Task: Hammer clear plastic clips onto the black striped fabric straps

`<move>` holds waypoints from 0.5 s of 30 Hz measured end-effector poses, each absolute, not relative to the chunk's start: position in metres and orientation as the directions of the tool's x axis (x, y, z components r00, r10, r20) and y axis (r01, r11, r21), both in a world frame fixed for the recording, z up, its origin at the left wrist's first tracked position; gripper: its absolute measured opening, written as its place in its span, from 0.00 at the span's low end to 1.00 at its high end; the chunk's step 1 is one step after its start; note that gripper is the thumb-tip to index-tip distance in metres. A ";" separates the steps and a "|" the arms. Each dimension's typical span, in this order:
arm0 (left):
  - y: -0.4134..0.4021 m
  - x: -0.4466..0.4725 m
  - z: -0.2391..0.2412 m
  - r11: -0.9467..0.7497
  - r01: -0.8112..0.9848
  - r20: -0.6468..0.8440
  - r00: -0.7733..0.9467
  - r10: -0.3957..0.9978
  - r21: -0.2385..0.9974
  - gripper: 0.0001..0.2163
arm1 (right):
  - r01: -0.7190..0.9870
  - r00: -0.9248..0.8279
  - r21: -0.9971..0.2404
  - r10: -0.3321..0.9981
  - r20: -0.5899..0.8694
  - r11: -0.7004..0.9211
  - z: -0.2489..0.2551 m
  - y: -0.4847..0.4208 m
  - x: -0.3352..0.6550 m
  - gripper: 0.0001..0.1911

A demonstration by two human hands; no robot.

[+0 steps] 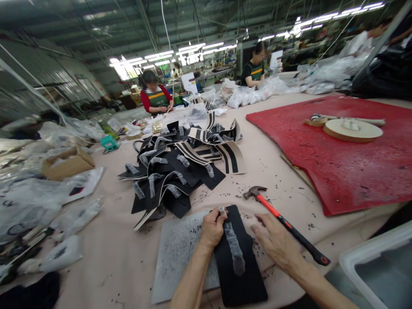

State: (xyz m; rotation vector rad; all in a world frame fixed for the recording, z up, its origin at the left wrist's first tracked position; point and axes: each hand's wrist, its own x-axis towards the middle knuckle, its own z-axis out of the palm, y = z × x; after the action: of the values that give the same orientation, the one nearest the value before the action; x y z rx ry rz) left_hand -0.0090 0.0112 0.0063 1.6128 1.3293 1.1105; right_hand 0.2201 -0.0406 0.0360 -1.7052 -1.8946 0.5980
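Observation:
My left hand (212, 227) is closed round a short pale rod (222, 210) at the upper end of a black panel (228, 274). A strap handle wrapped in clear plastic (234, 246) runs down the panel's middle. The panel lies partly over a grey board (175, 253) speckled with dark bits. To the panel's right, my right hand (277, 238) is slightly blurred, its fingers apart and nothing visible in them. Beside it lies a claw hammer (286, 223) with a red and black handle, its head pointing away from me.
A pile of black and striped panels with wrapped handles (180, 167) lies ahead. A red mat (347, 159) on the right bears a tape roll (352, 129). A plastic bin (370, 253) stands at lower right. Plastic bags and a cardboard box (67, 163) are left; co-workers sit beyond.

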 end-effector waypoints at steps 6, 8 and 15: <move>0.014 -0.012 0.006 -0.258 0.332 0.212 0.170 0.962 0.907 0.10 | 0.924 0.138 -0.342 0.983 -0.123 -0.172 0.014 -0.011 0.302 0.12; 0.014 -0.013 0.005 -0.264 0.316 0.217 0.177 0.960 0.911 0.10 | 0.891 0.120 -0.403 0.966 -0.230 -0.207 0.016 -0.011 0.305 0.05; 0.014 -0.013 0.008 -0.263 0.275 0.212 0.202 0.956 0.925 0.09 | 0.689 0.027 -0.647 0.904 -0.426 -0.326 0.057 -0.013 0.264 0.07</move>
State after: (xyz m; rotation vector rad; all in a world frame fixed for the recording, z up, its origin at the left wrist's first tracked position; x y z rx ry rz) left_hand -0.0133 0.0138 0.0080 1.6924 1.1704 1.0943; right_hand 0.2641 -0.0134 0.0574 -2.0445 -1.6413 1.1846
